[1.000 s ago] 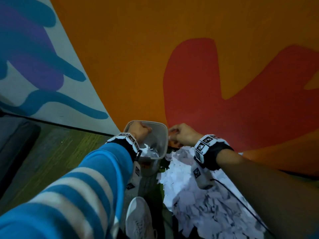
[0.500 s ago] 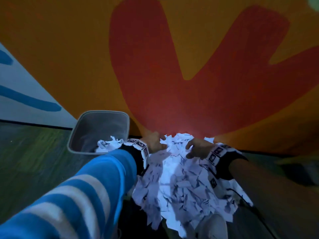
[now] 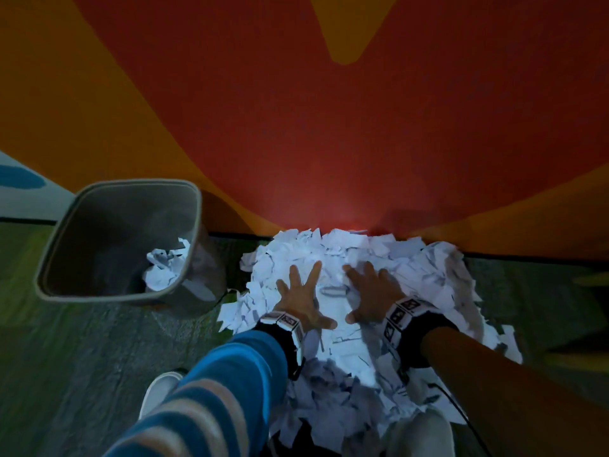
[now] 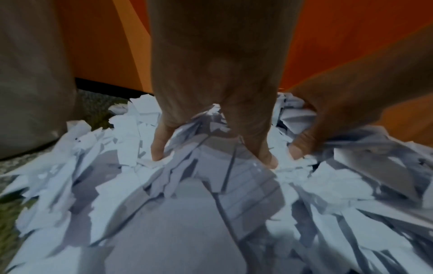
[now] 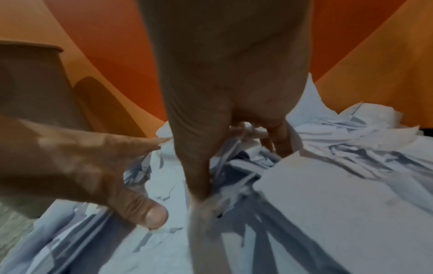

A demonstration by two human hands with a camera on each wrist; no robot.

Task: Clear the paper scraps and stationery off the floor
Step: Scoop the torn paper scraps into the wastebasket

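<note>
Scooping next: bin [image 3: 82, 209] sits left, few scraps inside. Left hand [image 3: 301, 300] and right hand [image 3: 370, 296] splayed flat, gripping nothing, on the scrap pile [image 3: 428, 275] against the wall. Rake inward, squeeze tight, lift low.

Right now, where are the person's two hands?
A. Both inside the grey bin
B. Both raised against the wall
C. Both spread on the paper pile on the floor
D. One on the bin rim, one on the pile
C: the left hand and right hand lie with fingers spread on the paper pile, beside the grey bin.
</note>
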